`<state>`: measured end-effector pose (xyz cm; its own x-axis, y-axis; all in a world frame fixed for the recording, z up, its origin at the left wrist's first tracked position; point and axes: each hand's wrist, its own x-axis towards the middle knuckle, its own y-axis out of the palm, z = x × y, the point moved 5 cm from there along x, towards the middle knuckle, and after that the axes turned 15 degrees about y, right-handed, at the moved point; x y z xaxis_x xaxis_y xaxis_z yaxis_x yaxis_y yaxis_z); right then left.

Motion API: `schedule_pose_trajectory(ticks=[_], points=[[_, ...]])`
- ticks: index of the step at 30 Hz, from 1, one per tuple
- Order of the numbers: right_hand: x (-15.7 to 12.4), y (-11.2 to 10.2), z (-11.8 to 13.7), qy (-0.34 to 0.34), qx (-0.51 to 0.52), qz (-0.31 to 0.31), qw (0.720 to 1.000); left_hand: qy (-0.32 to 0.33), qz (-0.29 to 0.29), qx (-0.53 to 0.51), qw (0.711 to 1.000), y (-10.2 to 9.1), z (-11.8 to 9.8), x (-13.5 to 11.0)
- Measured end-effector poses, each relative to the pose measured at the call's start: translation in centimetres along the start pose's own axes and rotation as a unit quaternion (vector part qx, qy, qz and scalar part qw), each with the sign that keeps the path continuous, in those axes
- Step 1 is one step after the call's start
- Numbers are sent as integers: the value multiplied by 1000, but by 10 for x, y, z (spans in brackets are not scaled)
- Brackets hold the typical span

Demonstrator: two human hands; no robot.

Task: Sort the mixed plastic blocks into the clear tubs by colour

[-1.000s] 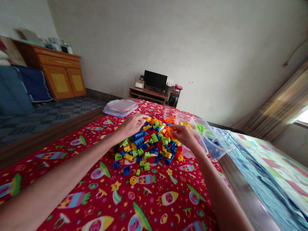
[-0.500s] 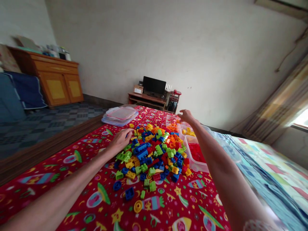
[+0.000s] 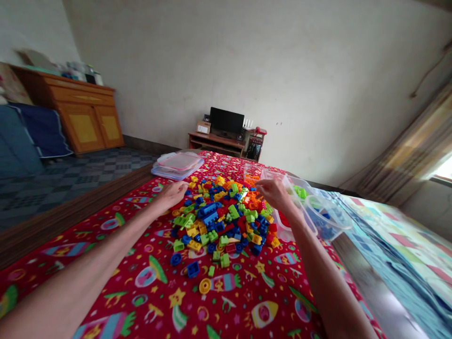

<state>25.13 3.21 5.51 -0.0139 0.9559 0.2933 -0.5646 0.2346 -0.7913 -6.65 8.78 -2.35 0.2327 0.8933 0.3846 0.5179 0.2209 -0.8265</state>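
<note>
A heap of plastic building bricks (image 3: 212,216) in blue, green, yellow, red and orange lies on a red patterned cloth (image 3: 141,301). At the heap's left edge is my left hand (image 3: 173,194), its fingers curled together; what they hold, if anything, is hidden. My right hand (image 3: 275,193) hangs over the right side of the heap, beside some orange bricks (image 3: 252,200), fingers bent downward and apart, with no brick visible in them. Partly behind my right hand and forearm, clear plastic tubs hold sorted bricks: orange bricks (image 3: 252,179), red bricks (image 3: 283,219) and green bricks (image 3: 300,191).
A round-edged clear tub (image 3: 330,221) with blue bricks stands at the right. Stacked plastic lids (image 3: 178,165) lie at the far left of the cloth. A loose yellow wheel-shaped piece (image 3: 205,286) lies nearer me. Beyond stands a desk with a monitor (image 3: 226,120).
My right hand has come back from above the tubs to the right side of the heap. My left hand has shifted slightly left, along the heap's edge. The view has tilted a little.
</note>
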Motion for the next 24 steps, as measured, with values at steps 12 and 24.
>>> schedule_pose_trajectory(ticks=[12,24], points=[[-19,53,-14,-36,-203,-7,978,26,-7,-196,980,21,-42,-9],[-12,43,-14,9,-114,-1,993,146,54,-182,971,23,-101,-13]])
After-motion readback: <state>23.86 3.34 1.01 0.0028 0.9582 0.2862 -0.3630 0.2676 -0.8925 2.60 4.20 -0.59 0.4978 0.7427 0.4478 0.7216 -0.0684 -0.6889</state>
